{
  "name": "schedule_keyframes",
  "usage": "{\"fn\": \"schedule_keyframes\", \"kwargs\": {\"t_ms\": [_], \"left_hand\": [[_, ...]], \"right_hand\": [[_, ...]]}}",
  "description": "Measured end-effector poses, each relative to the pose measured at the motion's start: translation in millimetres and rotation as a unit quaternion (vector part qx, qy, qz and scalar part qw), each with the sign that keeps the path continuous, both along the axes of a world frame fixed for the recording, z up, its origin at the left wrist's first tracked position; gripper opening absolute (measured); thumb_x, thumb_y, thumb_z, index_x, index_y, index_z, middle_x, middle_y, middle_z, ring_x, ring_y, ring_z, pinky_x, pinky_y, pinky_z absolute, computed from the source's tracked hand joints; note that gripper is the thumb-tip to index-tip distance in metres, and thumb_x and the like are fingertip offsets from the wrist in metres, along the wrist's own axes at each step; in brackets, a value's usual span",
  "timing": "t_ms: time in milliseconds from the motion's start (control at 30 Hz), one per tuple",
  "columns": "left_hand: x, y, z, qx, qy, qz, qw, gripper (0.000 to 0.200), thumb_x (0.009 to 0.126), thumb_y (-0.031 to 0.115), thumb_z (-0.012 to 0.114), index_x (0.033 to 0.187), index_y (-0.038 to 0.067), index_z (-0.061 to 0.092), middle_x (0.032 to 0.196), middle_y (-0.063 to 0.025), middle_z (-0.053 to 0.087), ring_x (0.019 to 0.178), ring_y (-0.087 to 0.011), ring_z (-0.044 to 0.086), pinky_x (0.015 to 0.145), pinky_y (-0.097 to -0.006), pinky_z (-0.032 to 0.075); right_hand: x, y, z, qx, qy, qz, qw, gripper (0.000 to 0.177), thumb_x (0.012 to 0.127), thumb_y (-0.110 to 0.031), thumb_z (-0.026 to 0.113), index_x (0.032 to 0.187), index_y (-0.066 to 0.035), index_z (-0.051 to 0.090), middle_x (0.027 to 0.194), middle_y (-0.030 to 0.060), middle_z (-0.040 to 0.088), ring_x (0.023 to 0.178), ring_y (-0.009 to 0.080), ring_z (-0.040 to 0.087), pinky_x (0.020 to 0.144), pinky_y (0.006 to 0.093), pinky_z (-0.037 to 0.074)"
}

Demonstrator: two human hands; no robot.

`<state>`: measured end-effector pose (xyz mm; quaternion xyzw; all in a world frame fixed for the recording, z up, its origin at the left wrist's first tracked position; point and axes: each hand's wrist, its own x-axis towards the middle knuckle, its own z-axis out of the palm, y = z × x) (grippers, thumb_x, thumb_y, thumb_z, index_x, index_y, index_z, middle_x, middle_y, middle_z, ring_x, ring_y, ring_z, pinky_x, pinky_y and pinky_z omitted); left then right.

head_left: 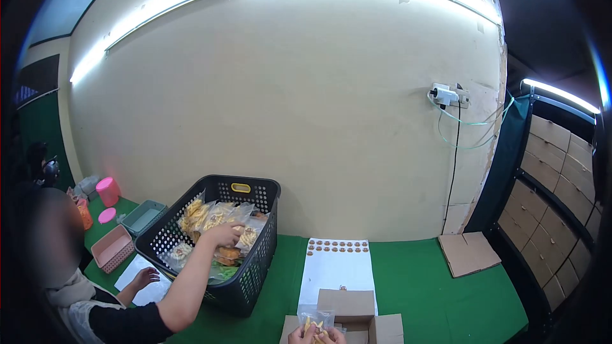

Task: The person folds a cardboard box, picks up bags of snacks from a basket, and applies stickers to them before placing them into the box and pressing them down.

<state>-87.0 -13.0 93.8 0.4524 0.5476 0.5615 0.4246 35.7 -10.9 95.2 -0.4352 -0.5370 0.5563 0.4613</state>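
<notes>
At the bottom edge, my left hand (297,336) and my right hand (334,336) pinch a small clear bag of yellow snack pieces (309,320) between them. Both hands are cut off by the frame. Just behind and to the right, a brown cardboard box (346,303) stands with its flaps spread. Beyond it lies a white sheet (335,271) with rows of small round brown-and-gold stickers (338,243) near its far end. One more sticker sits close to the box flap.
A large black basket (256,274) full of bagged snacks stands left; a co-worker's hand (223,235) reaches into it. Pink (108,256) and green (143,218) small baskets are farther left. Flattened cardboard (470,255) lies right on the green tablecloth (408,274). Stacked boxes (542,197) fill a rack.
</notes>
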Motion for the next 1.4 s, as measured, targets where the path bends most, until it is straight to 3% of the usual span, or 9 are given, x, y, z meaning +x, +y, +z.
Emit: {"fn": "schedule_keyframes", "kwargs": {"t_ms": [200, 367, 467, 567, 800, 933, 1100, 1200, 1400], "left_hand": [[4, -1, -60, 0.045, 0.015, -0.103, 0.994, 0.033, 0.083, 0.025, 0.056, 0.104, -0.001, 0.054, 0.090, -0.0057, 0.059, 0.081, -0.0135, 0.054, 0.069, -0.0265, 0.045], [12, -40, 10, -0.009, -0.037, -0.148, 0.988, 0.033, 0.082, 0.022, 0.058, 0.105, 0.000, 0.054, 0.094, -0.0068, 0.058, 0.085, -0.0143, 0.053, 0.073, -0.0279, 0.045], [5, -50, 26, -0.007, 0.060, -0.163, 0.985, 0.031, 0.081, 0.023, 0.058, 0.104, 0.001, 0.055, 0.094, -0.0065, 0.058, 0.085, -0.0145, 0.053, 0.074, -0.0275, 0.044], [-7, -53, 10, -0.026, -0.080, -0.201, 0.976, 0.031, 0.082, 0.017, 0.058, 0.105, -0.002, 0.051, 0.093, -0.0045, 0.058, 0.079, -0.0090, 0.055, 0.070, -0.0206, 0.045], [-32, -56, 72, 0.036, -0.223, -0.033, 0.974, 0.019, 0.086, 0.017, 0.051, 0.091, 0.000, 0.056, 0.082, -0.0055, 0.060, 0.078, -0.0117, 0.057, 0.074, -0.0254, 0.046], [-57, -68, 78, 0.021, -0.159, -0.010, 0.987, 0.019, 0.087, 0.017, 0.050, 0.081, 0.000, 0.057, 0.075, -0.0038, 0.060, 0.071, -0.0101, 0.057, 0.067, -0.0226, 0.045], [-68, -83, 86, 0.088, 0.057, -0.003, 0.995, 0.016, 0.082, 0.014, 0.055, 0.078, -0.002, 0.058, 0.070, -0.0048, 0.058, 0.062, -0.0115, 0.056, 0.055, -0.0228, 0.044], [-56, -94, 102, 0.143, 0.200, -0.026, 0.969, 0.013, 0.080, 0.011, 0.056, 0.078, -0.002, 0.058, 0.068, -0.0078, 0.056, 0.059, -0.0152, 0.056, 0.053, -0.0240, 0.043], [-55, -109, 101, 0.148, 0.227, 0.027, 0.962, 0.012, 0.080, 0.009, 0.054, 0.075, -0.002, 0.057, 0.065, -0.0099, 0.053, 0.058, -0.0191, 0.053, 0.053, -0.0272, 0.041]], "right_hand": [[11, -9, -27, -0.001, 0.083, -0.051, 0.995, 0.043, 0.085, -0.026, 0.053, 0.115, 0.004, 0.043, 0.108, 0.0118, 0.051, 0.100, 0.0194, 0.048, 0.082, 0.0294, 0.041], [22, -42, 9, -0.001, 0.074, -0.064, 0.995, 0.033, 0.084, -0.023, 0.055, 0.104, 0.003, 0.051, 0.096, 0.0083, 0.056, 0.088, 0.0155, 0.053, 0.074, 0.0275, 0.044], [18, -49, 13, 0.015, 0.083, -0.085, 0.993, 0.028, 0.082, -0.020, 0.057, 0.100, 0.002, 0.054, 0.091, 0.0067, 0.057, 0.083, 0.0138, 0.054, 0.071, 0.0265, 0.045], [13, -47, -5, 0.044, 0.045, -0.093, 0.994, 0.025, 0.081, -0.018, 0.058, 0.097, 0.001, 0.055, 0.087, 0.0055, 0.058, 0.079, 0.0125, 0.054, 0.068, 0.0258, 0.045], [-6, -77, 29, -0.062, 0.066, -0.015, 0.996, 0.039, 0.072, -0.020, 0.070, 0.098, 0.001, 0.050, 0.093, 0.0071, 0.057, 0.077, 0.0117, 0.057, 0.070, 0.0232, 0.045], [-15, -86, 56, -0.028, 0.027, 0.019, 0.999, 0.040, 0.071, -0.021, 0.070, 0.100, -0.001, 0.050, 0.091, 0.0064, 0.057, 0.079, 0.0117, 0.056, 0.069, 0.0243, 0.045], [-4, -69, 103, 0.273, -0.205, -0.036, 0.939, 0.035, 0.069, -0.025, 0.069, 0.093, -0.002, 0.055, 0.088, 0.0076, 0.058, 0.073, 0.0158, 0.055, 0.065, 0.0267, 0.044], [-12, -68, 119, 0.203, -0.254, 0.123, 0.938, 0.025, 0.074, -0.023, 0.065, 0.087, -0.003, 0.058, 0.075, 0.0093, 0.058, 0.063, 0.0186, 0.055, 0.059, 0.0277, 0.043], [-45, -87, 111, 0.232, -0.222, 0.083, 0.943, 0.018, 0.076, -0.017, 0.059, 0.072, 0.000, 0.052, 0.060, 0.0109, 0.052, 0.052, 0.0209, 0.050, 0.050, 0.0303, 0.041]]}}
